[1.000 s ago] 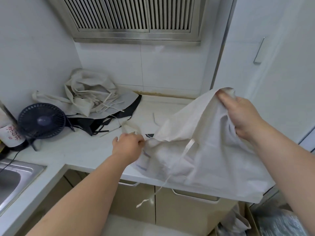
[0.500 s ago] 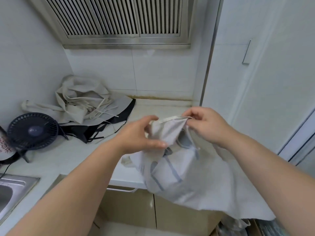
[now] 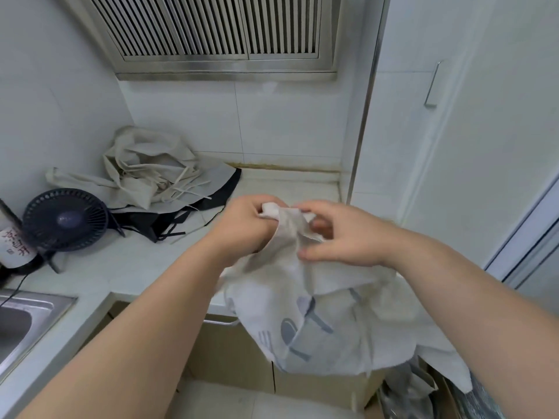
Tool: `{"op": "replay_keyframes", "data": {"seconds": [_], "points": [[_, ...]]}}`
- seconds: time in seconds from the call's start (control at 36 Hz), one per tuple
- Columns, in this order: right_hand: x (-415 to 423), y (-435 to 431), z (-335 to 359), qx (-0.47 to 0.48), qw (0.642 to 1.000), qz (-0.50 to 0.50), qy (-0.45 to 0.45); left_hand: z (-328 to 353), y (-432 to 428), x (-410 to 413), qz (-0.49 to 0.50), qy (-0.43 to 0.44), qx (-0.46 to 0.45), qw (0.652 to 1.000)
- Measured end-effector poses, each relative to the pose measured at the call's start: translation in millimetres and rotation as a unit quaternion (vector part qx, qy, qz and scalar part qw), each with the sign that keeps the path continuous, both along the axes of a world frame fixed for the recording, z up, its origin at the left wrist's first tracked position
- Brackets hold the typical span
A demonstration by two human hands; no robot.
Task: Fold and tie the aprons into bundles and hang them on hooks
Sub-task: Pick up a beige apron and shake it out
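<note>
left hand – fist round apron top | right hand – pinching same edge (printed side hanging) | above counter

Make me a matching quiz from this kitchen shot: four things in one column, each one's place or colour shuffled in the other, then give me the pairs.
1 printed apron
2 apron pile
3 fan
4 sink

A dark blue, standing on the counter at its left
B steel, lower left corner
C gripped by the left hand and right hand, hanging past the counter edge
D heaped at the counter's back corner

Pairs: 1-C, 2-D, 3-A, 4-B
</note>
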State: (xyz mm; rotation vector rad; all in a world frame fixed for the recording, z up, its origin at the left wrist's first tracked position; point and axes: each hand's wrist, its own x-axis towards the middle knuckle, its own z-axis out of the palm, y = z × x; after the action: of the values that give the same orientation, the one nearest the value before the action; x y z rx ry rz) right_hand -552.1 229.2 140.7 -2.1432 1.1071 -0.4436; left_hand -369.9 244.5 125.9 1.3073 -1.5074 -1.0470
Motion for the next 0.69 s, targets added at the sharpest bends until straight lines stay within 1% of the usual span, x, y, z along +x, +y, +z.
{"op": "replay_keyframes", "data": {"seconds": [0.06,0.08,0.11,0.14,0.17,0.19,0.25,0.28,0.31,0.39,0.42,0.5,0.53,0.58,0.64,0.69], "points": [[5.4,2.5,-7.6,-0.021,0.999,-0.01,-0.046,1.3,7.6,-4.2,0.008,0.054,-0.007,0.999],[6.4,4.3,-10.6,-0.01,0.997,-0.027,-0.067,-0.2,11.4,-2.9,0.014,0.075,-0.007,0.997],[6.3,5.1,-14.1,0.024,0.994,-0.039,-0.101,-2.1,16.3,0.0,0.02,0.078,-0.006,0.997],[6.3,7.0,-14.7,0.074,0.986,-0.05,-0.142,-7.8,20.6,5.9,0.029,0.063,0.0,0.998],[6.3,9.3,-15.2,0.125,0.972,-0.057,-0.193,-14.5,27.8,12.6,0.032,0.023,0.007,0.999],[6.3,10.4,-13.9,0.168,0.954,-0.069,-0.237,-22.3,33.8,20.2,0.032,-0.042,0.022,0.998],[9.1,11.0,-14.6,0.196,0.933,-0.1,-0.284,-41.6,48.4,32.4,0.009,-0.162,0.062,0.985],[11.3,11.4,-16.5,0.199,0.93,-0.11,-0.289,-51.8,54.5,34.9,-0.002,-0.184,0.088,0.979],[15.6,14.7,-16.8,0.207,0.926,-0.117,-0.294,-59.8,62.1,34.6,-0.006,-0.183,0.111,0.977],[28.8,19.8,-23.2,0.228,0.919,-0.125,-0.296,-79.0,78.6,27.0,0.018,-0.184,0.138,0.973],[33.5,21.5,-25.0,0.235,0.916,-0.132,-0.296,-84.1,83.0,25.5,0.034,-0.169,0.139,0.975],[43.7,26.9,-29.3,0.246,0.912,-0.148,-0.294,-92.6,95.4,29.7,0.11,-0.07,0.136,0.982],[46.0,30.1,-29.1,0.25,0.911,-0.149,-0.291,-95.7,98.7,34.9,0.132,-0.071,0.127,0.98],[47.4,36.6,-28.3,0.253,0.912,-0.145,-0.288,-102.1,103.4,44.3,0.144,-0.129,0.108,0.975],[44.8,38.6,-27.6,0.251,0.912,-0.131,-0.299,-111.4,106.6,51.0,0.132,-0.2,0.116,0.964],[42.4,41.9,-25.7,0.262,0.902,-0.116,-0.323,-121.4,109.8,55.6,0.116,-0.216,0.118,0.962]]}}
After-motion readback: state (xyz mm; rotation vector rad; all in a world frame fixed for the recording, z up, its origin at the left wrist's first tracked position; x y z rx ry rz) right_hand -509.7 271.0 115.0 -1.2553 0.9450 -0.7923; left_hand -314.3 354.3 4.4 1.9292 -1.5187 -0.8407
